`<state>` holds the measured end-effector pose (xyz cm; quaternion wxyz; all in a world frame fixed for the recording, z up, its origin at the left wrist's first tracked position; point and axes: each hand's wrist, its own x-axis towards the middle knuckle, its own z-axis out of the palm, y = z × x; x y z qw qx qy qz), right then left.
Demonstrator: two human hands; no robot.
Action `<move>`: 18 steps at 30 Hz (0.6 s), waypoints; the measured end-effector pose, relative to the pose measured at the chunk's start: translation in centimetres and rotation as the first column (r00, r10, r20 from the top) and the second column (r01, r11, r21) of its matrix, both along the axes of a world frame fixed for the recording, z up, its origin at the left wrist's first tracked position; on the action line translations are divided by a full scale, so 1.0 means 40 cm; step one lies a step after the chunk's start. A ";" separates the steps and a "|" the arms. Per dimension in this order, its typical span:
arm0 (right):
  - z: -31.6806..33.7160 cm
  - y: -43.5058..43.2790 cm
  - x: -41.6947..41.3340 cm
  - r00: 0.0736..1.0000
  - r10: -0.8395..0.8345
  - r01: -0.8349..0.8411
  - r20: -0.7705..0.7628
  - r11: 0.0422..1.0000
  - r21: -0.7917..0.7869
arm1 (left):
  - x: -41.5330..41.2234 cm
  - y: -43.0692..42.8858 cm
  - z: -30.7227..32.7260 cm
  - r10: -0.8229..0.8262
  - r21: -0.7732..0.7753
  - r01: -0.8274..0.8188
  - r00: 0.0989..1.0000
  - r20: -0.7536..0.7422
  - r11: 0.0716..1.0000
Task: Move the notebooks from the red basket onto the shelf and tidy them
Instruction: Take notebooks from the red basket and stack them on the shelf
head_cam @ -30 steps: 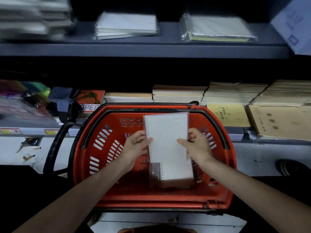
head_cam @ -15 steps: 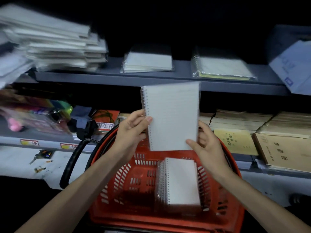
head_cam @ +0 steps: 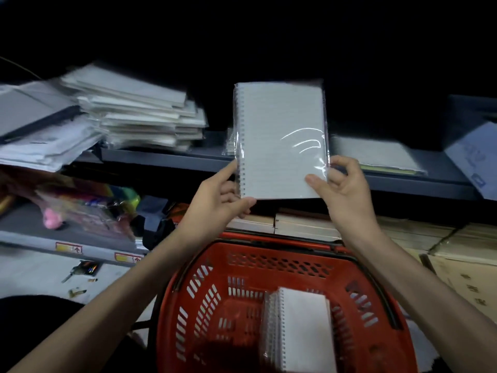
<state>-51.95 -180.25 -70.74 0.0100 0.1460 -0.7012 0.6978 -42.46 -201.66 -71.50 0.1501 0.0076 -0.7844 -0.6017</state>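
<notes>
A white spiral notebook [head_cam: 279, 138] in clear wrap is held upright in front of the dark upper shelf [head_cam: 166, 158]. My left hand [head_cam: 217, 200] grips its lower left corner by the spiral. My right hand [head_cam: 341, 184] pinches its lower right corner. Below, the red basket [head_cam: 215, 297] holds a stack of similar wrapped notebooks [head_cam: 301, 329] standing near its right side.
A leaning pile of wrapped notebooks [head_cam: 139, 111] fills the upper shelf's left part; another flat notebook [head_cam: 376, 157] lies to the right. Brown exercise books [head_cam: 403, 232] line the lower shelf. Colourful packets [head_cam: 88, 208] and a dark object lie at lower left.
Both hands have lifted the notebook out of the basket and up to the level of the upper shelf. The view has tilted upward.
</notes>
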 end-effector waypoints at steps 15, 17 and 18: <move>0.079 -0.187 -0.195 0.963 -0.011 0.237 -0.269 0.511 0.826 | -0.240 -0.099 0.096 0.418 -0.268 -0.371 0.897 0.145 0.889; 0.072 -0.182 -0.195 0.963 -0.012 0.231 -0.268 0.544 0.807 | -0.236 -0.101 0.088 0.421 -0.315 -0.366 0.898 0.127 0.876; 0.072 -0.176 -0.193 0.962 -0.009 0.232 -0.273 0.555 0.799 | -0.230 -0.103 0.084 0.421 -0.327 -0.364 0.898 0.124 0.872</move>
